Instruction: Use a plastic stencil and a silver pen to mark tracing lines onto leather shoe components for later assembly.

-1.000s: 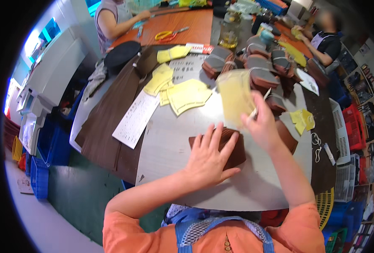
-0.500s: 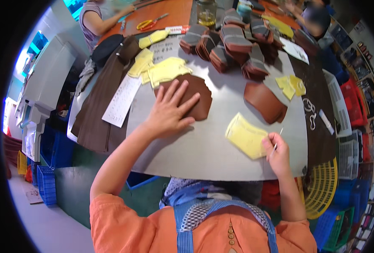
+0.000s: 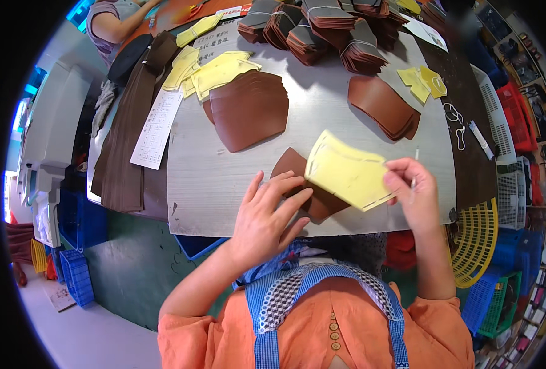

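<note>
In my right hand point(image 3: 414, 187) the fingers pinch the right corner of a yellow card template point(image 3: 347, 169) with slots along its edges. A thin pale stick point(image 3: 416, 161), perhaps a pen, stands up from the same hand. My left hand point(image 3: 260, 215) rests with its fingers apart on a single brown leather piece point(image 3: 290, 162) near the table's front edge. The template is above this piece and hides part of it. Beyond lies a fanned stack of brown leather pieces point(image 3: 251, 114), and a smaller stack of leather pieces point(image 3: 381, 107) lies to the right.
Tied bundles of leather pieces point(image 3: 328, 40) crowd the table's far side. More yellow templates point(image 3: 220, 71) lie at the back left, by a written paper strip point(image 3: 156, 129). A white marker point(image 3: 481, 140) and string point(image 3: 454, 120) lie at right. A co-worker's arm point(image 3: 122, 27) shows far left.
My left hand has come off the leather stack toward the front edge, with one leather piece now under its fingers. My right hand has brought the template over that piece. The view has shifted.
</note>
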`<state>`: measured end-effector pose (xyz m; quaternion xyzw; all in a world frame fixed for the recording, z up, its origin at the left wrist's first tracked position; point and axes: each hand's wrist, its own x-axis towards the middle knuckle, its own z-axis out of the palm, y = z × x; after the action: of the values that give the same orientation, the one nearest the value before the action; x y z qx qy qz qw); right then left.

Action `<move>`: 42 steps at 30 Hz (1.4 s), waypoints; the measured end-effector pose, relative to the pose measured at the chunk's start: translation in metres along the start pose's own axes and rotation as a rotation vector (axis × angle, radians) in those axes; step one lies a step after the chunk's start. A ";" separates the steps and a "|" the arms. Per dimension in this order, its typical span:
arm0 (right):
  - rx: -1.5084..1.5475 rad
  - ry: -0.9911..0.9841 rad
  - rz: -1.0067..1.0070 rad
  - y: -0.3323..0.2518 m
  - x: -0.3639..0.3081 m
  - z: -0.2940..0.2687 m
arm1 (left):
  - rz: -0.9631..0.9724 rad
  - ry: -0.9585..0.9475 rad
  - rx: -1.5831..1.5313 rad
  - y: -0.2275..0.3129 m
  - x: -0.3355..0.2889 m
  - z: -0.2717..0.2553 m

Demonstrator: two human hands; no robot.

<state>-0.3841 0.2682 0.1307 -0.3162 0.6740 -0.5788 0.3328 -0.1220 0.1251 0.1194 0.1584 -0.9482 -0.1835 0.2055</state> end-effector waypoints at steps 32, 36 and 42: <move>-0.678 -0.267 -0.705 -0.007 0.076 0.124 | -0.021 -0.021 -0.083 0.016 0.009 0.028; -0.599 -0.269 -0.524 -0.009 0.067 0.108 | 0.006 -0.116 -0.037 0.013 0.011 0.022; -0.754 -0.227 -0.434 -0.017 0.021 0.059 | -0.010 -0.025 -0.105 0.008 0.014 0.022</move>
<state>-0.3477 0.2150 0.1398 -0.6111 0.7151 -0.3106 0.1372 -0.1461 0.1328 0.1088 0.1501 -0.9388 -0.2362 0.2009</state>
